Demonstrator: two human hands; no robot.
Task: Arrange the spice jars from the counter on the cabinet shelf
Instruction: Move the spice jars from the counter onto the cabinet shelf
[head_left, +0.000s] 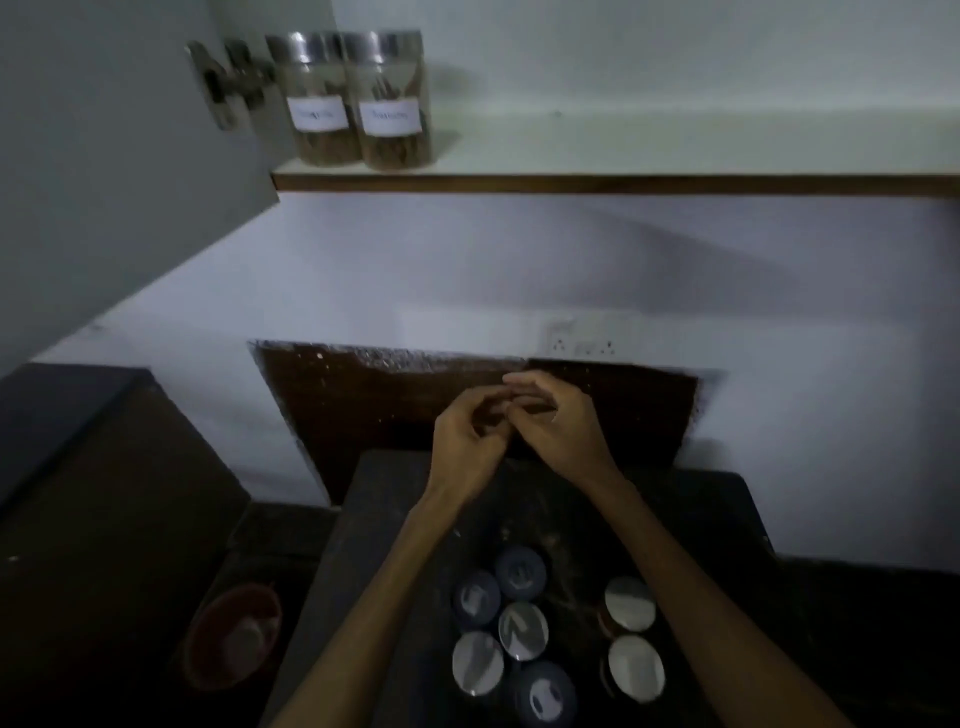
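Jars (523, 630) sit on counter (395, 499) below both hands (511, 426).

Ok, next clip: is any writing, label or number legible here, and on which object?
Nothing can be read.
Left shelf jar: white label, dark writing, too blurred.
Right shelf jar: white label, writing also blurred.
Counter jars: only lids show, no text visible.
Wall socket: no markings legible.

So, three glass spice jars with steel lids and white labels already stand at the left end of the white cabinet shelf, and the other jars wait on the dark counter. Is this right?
Not quite: the head view shows two glass spice jars with steel lids and white labels at the left end of the white cabinet shelf, not three. The other jars do wait on the dark counter.
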